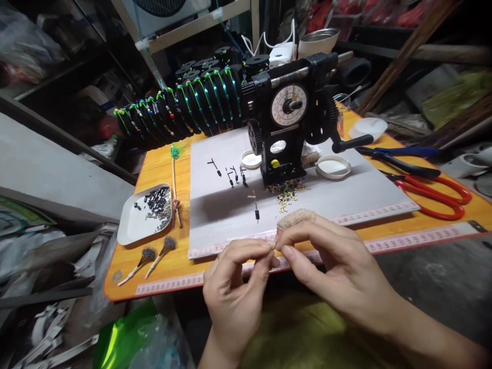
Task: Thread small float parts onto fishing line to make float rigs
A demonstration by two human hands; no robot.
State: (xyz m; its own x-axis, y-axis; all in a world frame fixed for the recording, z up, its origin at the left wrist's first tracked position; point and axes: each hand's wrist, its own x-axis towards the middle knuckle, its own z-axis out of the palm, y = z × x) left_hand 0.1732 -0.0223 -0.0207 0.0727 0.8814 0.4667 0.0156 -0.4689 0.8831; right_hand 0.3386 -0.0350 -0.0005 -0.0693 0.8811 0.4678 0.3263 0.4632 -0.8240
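Observation:
At the table's front edge, my left hand (237, 287) is closed in a pinch. My right hand (340, 264) pinches right beside it, fingertips almost touching. What they hold is too small to make out. A tan wrap (298, 219) shows by my right index finger. Just beyond lies a grey-white board (215, 236) with a heap of tiny coloured beads (288, 190). Left of the beads lies a small black-ended piece (257, 214) with a thin crossbar, and several similar dark pieces (236, 177) are farther back.
A black cranked device (284, 143) with a dial stands on the board, beside a row of spools (207, 100) wound with green line. At left is a white tray (128, 233) of small dark parts. Pliers (400, 159) and red-handled scissors (438, 197) lie right.

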